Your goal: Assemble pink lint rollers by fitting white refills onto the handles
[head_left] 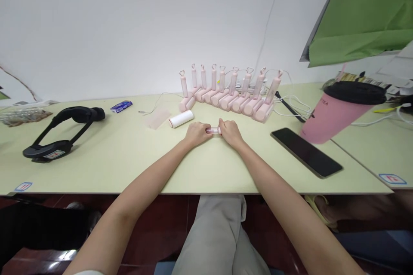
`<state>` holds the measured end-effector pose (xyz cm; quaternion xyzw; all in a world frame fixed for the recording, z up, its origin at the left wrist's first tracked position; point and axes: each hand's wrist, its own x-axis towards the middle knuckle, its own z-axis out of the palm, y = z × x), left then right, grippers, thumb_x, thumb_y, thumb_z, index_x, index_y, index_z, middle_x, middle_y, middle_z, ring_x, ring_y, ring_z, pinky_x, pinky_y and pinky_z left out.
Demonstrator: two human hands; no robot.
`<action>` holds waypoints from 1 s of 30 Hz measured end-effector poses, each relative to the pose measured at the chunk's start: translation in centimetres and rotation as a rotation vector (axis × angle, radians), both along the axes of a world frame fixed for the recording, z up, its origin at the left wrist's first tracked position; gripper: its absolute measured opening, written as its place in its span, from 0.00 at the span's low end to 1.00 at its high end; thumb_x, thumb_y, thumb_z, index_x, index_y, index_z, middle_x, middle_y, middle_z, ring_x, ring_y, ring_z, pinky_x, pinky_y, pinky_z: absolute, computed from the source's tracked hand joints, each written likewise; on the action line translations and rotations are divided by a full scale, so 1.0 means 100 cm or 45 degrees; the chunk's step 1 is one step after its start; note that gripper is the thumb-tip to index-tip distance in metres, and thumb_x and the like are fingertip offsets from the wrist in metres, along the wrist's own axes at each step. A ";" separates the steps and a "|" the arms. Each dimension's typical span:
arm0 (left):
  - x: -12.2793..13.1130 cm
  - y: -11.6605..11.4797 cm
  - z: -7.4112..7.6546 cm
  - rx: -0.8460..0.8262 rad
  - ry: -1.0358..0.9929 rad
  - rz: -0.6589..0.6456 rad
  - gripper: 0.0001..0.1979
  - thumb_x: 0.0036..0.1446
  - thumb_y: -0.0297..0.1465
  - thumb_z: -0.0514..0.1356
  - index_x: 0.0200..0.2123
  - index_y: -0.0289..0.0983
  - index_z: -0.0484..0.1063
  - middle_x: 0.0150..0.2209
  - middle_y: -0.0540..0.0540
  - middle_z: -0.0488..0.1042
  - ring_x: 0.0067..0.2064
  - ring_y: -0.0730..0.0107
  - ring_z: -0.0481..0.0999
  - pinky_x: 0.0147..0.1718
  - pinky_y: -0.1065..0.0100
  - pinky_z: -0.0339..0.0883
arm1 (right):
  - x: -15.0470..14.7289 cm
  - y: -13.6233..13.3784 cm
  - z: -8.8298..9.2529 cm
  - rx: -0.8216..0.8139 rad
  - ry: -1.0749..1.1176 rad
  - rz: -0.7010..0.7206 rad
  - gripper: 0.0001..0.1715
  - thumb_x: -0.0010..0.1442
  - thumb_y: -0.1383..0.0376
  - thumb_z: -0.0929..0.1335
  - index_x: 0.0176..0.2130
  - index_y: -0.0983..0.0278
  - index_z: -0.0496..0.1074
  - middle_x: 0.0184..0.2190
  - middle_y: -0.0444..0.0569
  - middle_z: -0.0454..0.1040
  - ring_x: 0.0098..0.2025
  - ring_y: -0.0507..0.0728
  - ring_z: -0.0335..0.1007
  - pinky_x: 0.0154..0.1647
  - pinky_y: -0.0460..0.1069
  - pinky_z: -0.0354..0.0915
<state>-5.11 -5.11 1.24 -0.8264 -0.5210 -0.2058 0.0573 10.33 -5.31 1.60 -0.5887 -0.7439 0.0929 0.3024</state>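
Observation:
Between my two hands a small clear tube with pink ends (213,130) lies sideways, close above the tabletop. The fingers of my left hand (197,133) are wrapped round its left end. On its right end my right hand (230,132) is closed, covering most of that end. Just behind my left hand a white cylinder (181,118) rests on its side. Farther back stands a row of several pink blocks (226,102), each with a slim clear-and-pink tube (234,82) upright on it, topped by a small heart-shaped loop.
Left on the pale green table (129,159) are a black headband-like device (48,148), a blue packet (121,106) and a thin pink sheet (158,119). To the right lie a black phone (306,151), a pink lidded cup (337,116) and white cables (295,107).

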 end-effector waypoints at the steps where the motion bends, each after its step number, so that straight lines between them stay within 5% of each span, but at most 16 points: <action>1: 0.000 0.001 -0.001 0.015 -0.033 -0.011 0.10 0.47 0.33 0.54 0.23 0.36 0.73 0.21 0.45 0.72 0.26 0.67 0.69 0.27 0.69 0.54 | -0.001 0.000 0.000 0.010 0.034 -0.005 0.34 0.63 0.58 0.50 0.16 0.63 0.67 0.17 0.51 0.70 0.28 0.55 0.67 0.38 0.47 0.56; 7: 0.013 0.000 0.010 0.135 -0.651 -0.046 0.13 0.51 0.34 0.52 0.18 0.35 0.65 0.17 0.52 0.63 0.21 0.76 0.61 0.24 0.72 0.52 | -0.003 0.012 0.000 -0.133 0.523 0.124 0.42 0.62 0.51 0.43 0.15 0.64 0.65 0.09 0.46 0.61 0.15 0.51 0.58 0.23 0.46 0.55; 10: 0.013 0.001 0.016 0.173 -0.631 0.091 0.12 0.51 0.34 0.54 0.19 0.35 0.64 0.18 0.51 0.63 0.23 0.75 0.63 0.25 0.71 0.53 | 0.002 0.016 0.000 -0.061 0.567 0.020 0.45 0.61 0.49 0.41 0.17 0.65 0.67 0.11 0.47 0.62 0.16 0.51 0.58 0.23 0.46 0.55; 15: -0.005 0.008 0.003 -0.029 -0.200 0.088 0.18 0.50 0.45 0.56 0.35 0.36 0.68 0.29 0.45 0.71 0.34 0.65 0.69 0.35 0.67 0.59 | 0.017 0.009 0.000 0.038 0.064 -0.385 0.36 0.63 0.52 0.49 0.21 0.64 0.72 0.24 0.53 0.74 0.31 0.56 0.69 0.35 0.48 0.58; 19: -0.003 0.014 -0.010 -0.072 -0.207 -0.117 0.25 0.58 0.44 0.46 0.52 0.34 0.58 0.45 0.40 0.68 0.47 0.63 0.66 0.47 0.61 0.57 | 0.023 0.008 0.001 0.052 -0.233 -0.529 0.29 0.63 0.60 0.52 0.31 0.68 0.75 0.31 0.60 0.75 0.36 0.59 0.70 0.37 0.50 0.57; 23: 0.002 0.017 -0.008 0.015 -0.298 -0.275 0.25 0.61 0.41 0.41 0.58 0.33 0.49 0.53 0.37 0.62 0.56 0.63 0.59 0.55 0.59 0.50 | 0.028 0.011 -0.004 0.092 -0.308 -0.554 0.22 0.61 0.63 0.54 0.37 0.69 0.73 0.35 0.60 0.74 0.41 0.61 0.67 0.39 0.52 0.57; 25: -0.003 0.019 -0.004 0.124 -0.328 -0.198 0.24 0.62 0.39 0.41 0.58 0.35 0.48 0.55 0.37 0.60 0.58 0.63 0.56 0.58 0.55 0.43 | 0.028 0.009 -0.005 0.170 -0.298 -0.546 0.20 0.61 0.62 0.56 0.41 0.68 0.71 0.40 0.59 0.73 0.45 0.63 0.63 0.42 0.54 0.55; 30: -0.038 0.031 -0.001 0.336 -0.235 0.312 0.23 0.58 0.36 0.49 0.55 0.33 0.54 0.54 0.35 0.61 0.58 0.53 0.56 0.57 0.44 0.34 | 0.015 0.000 -0.005 0.394 -0.270 -0.348 0.20 0.62 0.62 0.55 0.50 0.64 0.64 0.50 0.58 0.66 0.52 0.63 0.57 0.49 0.58 0.50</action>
